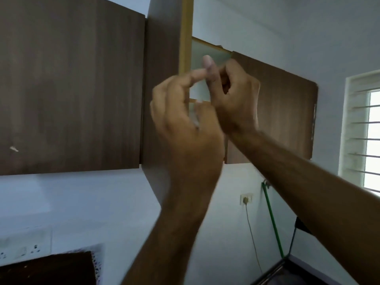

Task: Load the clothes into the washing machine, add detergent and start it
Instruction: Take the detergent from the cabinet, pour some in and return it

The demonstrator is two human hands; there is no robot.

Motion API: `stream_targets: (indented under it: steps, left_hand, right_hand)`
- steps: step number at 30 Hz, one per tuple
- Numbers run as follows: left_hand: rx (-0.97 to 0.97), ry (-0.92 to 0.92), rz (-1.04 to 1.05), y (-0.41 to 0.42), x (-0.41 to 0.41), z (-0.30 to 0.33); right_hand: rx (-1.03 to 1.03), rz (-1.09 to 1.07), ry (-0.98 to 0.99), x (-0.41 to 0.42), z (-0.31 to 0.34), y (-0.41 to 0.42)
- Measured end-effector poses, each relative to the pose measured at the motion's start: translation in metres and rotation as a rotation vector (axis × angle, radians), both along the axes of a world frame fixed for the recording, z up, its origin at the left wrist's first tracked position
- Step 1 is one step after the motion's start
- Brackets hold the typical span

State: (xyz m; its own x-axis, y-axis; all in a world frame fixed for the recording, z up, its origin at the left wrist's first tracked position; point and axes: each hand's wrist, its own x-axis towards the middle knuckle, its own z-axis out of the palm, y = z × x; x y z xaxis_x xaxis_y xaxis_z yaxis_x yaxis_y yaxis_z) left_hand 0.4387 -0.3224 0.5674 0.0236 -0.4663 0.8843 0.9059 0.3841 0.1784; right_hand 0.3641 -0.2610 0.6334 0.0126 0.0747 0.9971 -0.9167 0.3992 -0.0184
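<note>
Reaching up, both hands meet in front of an open wall cabinet. Left hand point(185, 120) is raised w/ its back to the camera, index finger stretched right toward the other hand, remaining fingers loosely bent; something small and pale shows at its palm side, too blurred to say what, so can't tell if it holds anything. Right hand point(232, 95) is just beside it, thumb sticking straight up, other fingers curled in tight; whether they grip anything can't be told either. Left index tip seems to touch the right thumb.

Behind the hands: cabinet interior point(205, 58) looks pale greenish, w/ a yellowish wood frame edge point(186, 33) running vertical. Dark brown cabinet door point(162, 79) swings open toward the camera, edge-on. Another dark door point(287, 112) stands right of the opening; closed door point(70, 83) fills the left.

Lower down: wall socket point(246, 198) w/ a plug and cord hanging, green pole point(273, 221) leaning against the wall, barred window point(368, 130) far right, switch panel point(20, 249) bottom left. Dark-edged corner point(287, 270) at bottom right, possibly the washing machine, can't confirm. Clothes and detergent aren't identifiable in view.
</note>
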Motion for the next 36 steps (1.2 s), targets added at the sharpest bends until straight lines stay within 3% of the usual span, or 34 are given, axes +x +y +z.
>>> stream_targets:
  steps: [4, 9, 20, 27, 36]
  left_hand:
    - [0.054, -0.067, -0.079, -0.021, -0.015, 0.001]
    - [0.077, -0.172, -0.405, -0.032, -0.020, 0.015]
    - [-0.018, -0.263, -0.560, 0.026, -0.079, 0.020]
    - [-0.115, -0.334, -0.471, 0.070, -0.133, 0.022]
    - [-0.301, -0.357, -0.031, 0.104, -0.218, 0.022]
  right_hand:
    - [0.010, 0.029, 0.061, 0.005, 0.003, -0.019]
    - [0.064, -0.009, 0.083, -0.004, 0.002, -0.025]
    - [0.076, -0.135, 0.072, -0.060, -0.003, 0.055]
    - [0.034, -0.123, -0.109, -0.113, -0.018, 0.099]
    - [0.025, 0.037, -0.316, -0.175, -0.034, 0.131]
